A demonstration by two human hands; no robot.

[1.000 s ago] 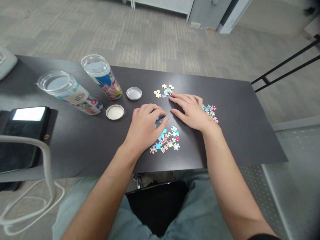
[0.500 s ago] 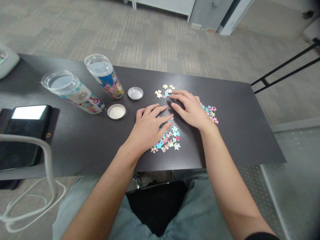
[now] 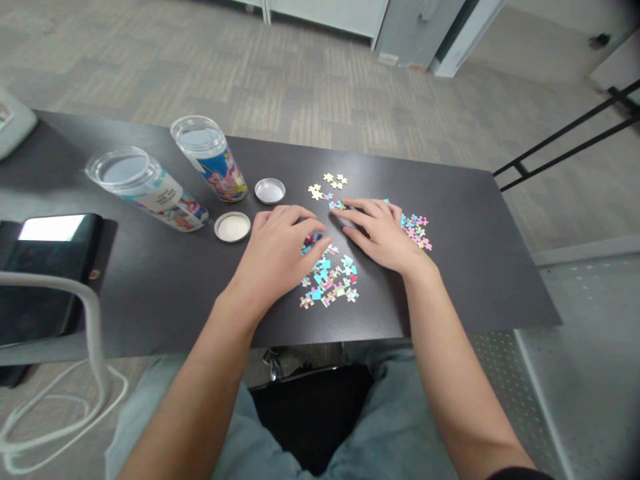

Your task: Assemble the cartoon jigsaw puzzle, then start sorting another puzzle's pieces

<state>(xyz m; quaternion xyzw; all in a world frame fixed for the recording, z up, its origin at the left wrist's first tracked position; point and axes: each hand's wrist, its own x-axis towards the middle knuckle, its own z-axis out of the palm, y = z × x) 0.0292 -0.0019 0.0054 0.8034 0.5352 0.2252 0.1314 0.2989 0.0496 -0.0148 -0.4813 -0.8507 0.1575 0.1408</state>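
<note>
Loose jigsaw puzzle pieces [image 3: 327, 280] lie in a heap on the dark table near its front edge. My left hand [image 3: 283, 247] hovers over or rests on the heap's upper left, fingers apart and curved, hiding part of it. My right hand [image 3: 383, 233] is spread with its fingertips at a few coloured pieces [image 3: 336, 205]; whether it presses on them I cannot tell. Beyond those, several pale-backed pieces [image 3: 329, 180] lie face down. More pink and blue pieces [image 3: 417, 230] sit beside the right hand, partly covered by it.
Two clear-topped printed canisters [image 3: 217, 163] [image 3: 157, 197] stand on the left of the table [image 3: 475, 267]. Two round lids [image 3: 270, 191] [image 3: 233, 227] lie beside them. At far left are a black device [image 3: 50, 273] and a thick white cable [image 3: 95, 313].
My left hand has drawn back leftward, uncovering more of the heap. My right hand has come slightly nearer, and coloured pieces at its fingertips lie closer to me, apart from the pale ones.
</note>
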